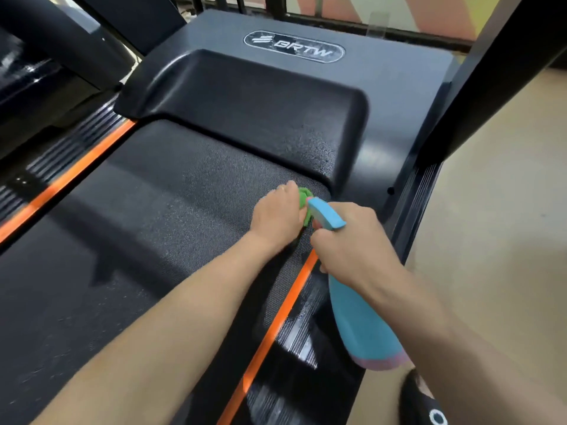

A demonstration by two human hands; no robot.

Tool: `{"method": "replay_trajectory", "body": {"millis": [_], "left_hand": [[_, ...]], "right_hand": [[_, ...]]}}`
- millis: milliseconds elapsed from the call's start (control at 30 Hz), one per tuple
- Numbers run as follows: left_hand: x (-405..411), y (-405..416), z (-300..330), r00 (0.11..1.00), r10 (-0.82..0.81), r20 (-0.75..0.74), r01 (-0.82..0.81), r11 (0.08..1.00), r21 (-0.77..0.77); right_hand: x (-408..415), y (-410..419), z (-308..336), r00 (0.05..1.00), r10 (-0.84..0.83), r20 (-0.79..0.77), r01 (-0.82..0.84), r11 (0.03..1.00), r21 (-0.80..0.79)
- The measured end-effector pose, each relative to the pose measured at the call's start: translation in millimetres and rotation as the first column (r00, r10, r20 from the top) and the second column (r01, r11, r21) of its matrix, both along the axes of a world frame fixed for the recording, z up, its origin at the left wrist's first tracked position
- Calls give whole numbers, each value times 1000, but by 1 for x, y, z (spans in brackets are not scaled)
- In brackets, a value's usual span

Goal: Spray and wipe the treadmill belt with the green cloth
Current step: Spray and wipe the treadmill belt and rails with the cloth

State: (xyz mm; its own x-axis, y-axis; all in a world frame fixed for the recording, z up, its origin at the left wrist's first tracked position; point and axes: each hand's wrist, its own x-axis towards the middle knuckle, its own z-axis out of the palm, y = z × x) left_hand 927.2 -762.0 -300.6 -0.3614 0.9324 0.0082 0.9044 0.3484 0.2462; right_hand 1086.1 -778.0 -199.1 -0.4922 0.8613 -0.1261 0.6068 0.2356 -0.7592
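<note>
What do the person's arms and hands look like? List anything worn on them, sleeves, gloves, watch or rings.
Both forearms are bare up to the frame's edge, with no sleeve in view. The left hand and the right hand wear no gloves. No watch, band or ring shows on either wrist or on the fingers that are visible; some fingers are hidden, so rings there cannot be ruled out.

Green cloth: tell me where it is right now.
In the head view, the green cloth lies bunched under the left hand on the treadmill belt, near its front right corner, just left of the spray bottle nozzle.
</note>
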Motion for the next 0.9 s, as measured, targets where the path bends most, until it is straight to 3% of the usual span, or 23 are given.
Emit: {"method": "replay_trajectory", "body": {"millis": [100, 233, 467, 600, 900], "left_hand": [[-20, 43, 8, 986, 168, 15, -168, 986, -14], [-28, 32, 11, 968, 228, 109, -225, 974, -38], [-39, -145, 5, 921, 380, 86, -368, 921, -124], [-5, -203, 0, 929, 370, 24, -367, 926, -88], [-1, -197, -4, 921, 389, -14, -389, 921, -22]], "right_hand": [[-3, -4, -4, 998, -3, 58, 4, 1000, -18], [17, -6, -7, 994, -47, 101, 49, 999, -16], [32, -11, -8, 967, 5, 255, -8, 1000, 12], [4, -24, 3, 949, 103, 297, -103, 995, -15], [-25, -30, 21, 959, 61, 276, -60, 998, -10]]}}
